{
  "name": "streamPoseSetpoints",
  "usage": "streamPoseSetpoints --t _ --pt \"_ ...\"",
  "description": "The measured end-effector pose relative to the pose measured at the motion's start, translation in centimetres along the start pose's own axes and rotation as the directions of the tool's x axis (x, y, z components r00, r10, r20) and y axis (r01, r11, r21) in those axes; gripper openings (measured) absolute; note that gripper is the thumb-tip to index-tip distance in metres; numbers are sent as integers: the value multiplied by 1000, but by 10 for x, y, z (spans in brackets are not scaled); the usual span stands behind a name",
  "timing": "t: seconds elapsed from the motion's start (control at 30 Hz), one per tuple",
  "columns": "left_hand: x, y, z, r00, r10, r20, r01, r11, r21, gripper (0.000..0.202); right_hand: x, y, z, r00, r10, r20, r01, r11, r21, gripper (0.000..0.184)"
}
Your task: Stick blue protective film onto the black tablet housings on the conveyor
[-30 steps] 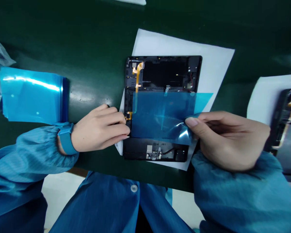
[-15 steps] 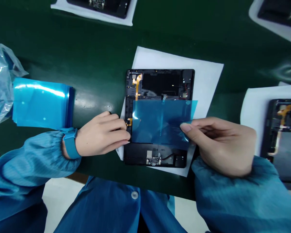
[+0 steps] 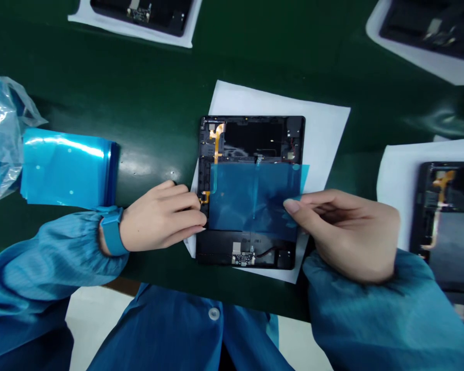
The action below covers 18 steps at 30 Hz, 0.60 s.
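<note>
An opened tablet (image 3: 263, 250) lies on a white sheet, showing its circuit board, orange flex cable and black inner parts. Over its middle rests a translucent blue film (image 3: 235, 198), whose upper right corner reaches past the tablet's edge. My right hand (image 3: 348, 232) pinches the film's right edge between thumb and forefinger. At the tablet's left edge, my left hand (image 3: 166, 216) has its fingers curled against the frame, steadying contact there; the fingertips are partly hidden.
A stack of blue films (image 3: 67, 167) sits at left, beside a clear plastic bag (image 3: 3, 134). The white sheet (image 3: 325, 129) shows under the tablet. More opened tablets lie on white sheets at right (image 3: 456, 232), top left (image 3: 162, 18) and top right (image 3: 429, 31) of the green table.
The view has shifted slightly. The bright glare at the film's left side has faded, and the film looks a little flatter. Both hands keep their holds in nearly the same places.
</note>
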<state>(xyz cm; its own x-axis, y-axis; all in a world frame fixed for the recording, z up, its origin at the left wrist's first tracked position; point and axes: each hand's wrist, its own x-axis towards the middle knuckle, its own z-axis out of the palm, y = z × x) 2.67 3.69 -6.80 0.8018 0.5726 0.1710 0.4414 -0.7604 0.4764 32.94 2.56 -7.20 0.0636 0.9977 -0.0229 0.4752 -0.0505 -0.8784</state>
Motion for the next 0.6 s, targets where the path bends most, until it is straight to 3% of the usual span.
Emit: streamPoseSetpoints --t 0.6 --pt "1 1 -1 1000 11 -15 -11 1000 3 11 0 -2 0 1000 15 -11 -16 1000 -9 9"
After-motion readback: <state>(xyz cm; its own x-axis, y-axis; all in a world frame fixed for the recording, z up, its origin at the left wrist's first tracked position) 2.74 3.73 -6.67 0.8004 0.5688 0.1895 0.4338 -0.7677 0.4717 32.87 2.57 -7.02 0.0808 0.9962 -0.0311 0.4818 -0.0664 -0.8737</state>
